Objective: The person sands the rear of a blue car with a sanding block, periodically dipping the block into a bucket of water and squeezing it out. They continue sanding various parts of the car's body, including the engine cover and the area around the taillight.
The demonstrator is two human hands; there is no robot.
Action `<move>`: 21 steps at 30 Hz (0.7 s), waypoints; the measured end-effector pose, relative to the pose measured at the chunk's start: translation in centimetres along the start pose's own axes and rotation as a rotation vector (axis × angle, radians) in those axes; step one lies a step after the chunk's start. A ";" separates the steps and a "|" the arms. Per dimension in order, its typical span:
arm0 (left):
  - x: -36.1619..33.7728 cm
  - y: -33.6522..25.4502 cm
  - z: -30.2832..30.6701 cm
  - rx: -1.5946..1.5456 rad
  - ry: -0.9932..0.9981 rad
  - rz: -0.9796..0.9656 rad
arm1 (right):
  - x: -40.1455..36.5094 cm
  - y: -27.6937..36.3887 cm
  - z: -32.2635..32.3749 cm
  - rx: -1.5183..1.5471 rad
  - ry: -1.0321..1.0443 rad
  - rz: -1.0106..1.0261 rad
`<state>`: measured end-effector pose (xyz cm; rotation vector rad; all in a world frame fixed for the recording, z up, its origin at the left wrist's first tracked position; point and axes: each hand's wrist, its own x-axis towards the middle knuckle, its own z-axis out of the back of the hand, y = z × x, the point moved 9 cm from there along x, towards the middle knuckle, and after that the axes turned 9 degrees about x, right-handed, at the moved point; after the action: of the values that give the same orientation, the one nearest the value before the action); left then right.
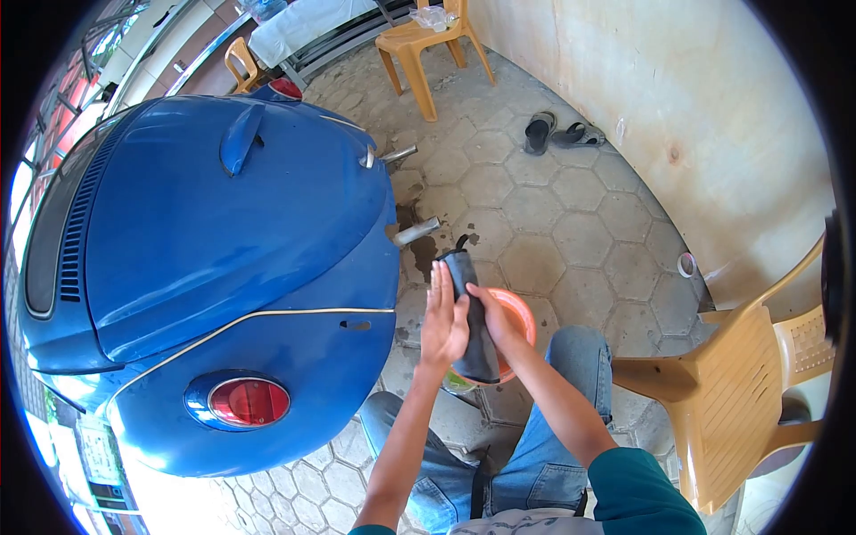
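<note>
Roll [475,337] of dark material, with a small loop at its upper end, is held slantwise between both hands, in front of the seated person's knees. The left hand [444,319] is laid flat along its left side, fingers straight and close together. By the right hand [497,321] the roll is gripped from the other side; part of those fingers is hidden. Behind the roll's lower part, an orange bucket [530,328] is partly covered from view; whether the two are touching cannot be told. The left of the scene is filled by a blue car [223,232], from which two exhaust pipes [417,232] are pointed toward the paved floor [535,263]. Dark wet patches are seen near the closer pipe. Dark footwear [540,133] is left near the wall [678,116], and yellow plastic chairs [727,392] are placed at the right and farther back.
</note>
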<state>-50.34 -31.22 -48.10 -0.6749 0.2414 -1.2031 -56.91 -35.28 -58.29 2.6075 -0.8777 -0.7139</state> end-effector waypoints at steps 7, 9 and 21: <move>-6.0 -1.3 -3.8 0.100 0.098 -0.105 | 0.9 0.3 2.4 0.101 -0.025 -0.036; -4.2 0.7 -3.4 -0.013 0.107 -0.009 | 0.6 0.8 1.5 0.054 -0.079 0.014; -4.0 13.8 -18.5 0.252 0.657 0.274 | -1.1 9.9 8.4 0.080 -0.577 0.504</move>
<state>-50.58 -31.35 -71.55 -0.0045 0.6938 -1.1324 -66.98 -43.19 -60.69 2.1011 -1.6706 -1.3077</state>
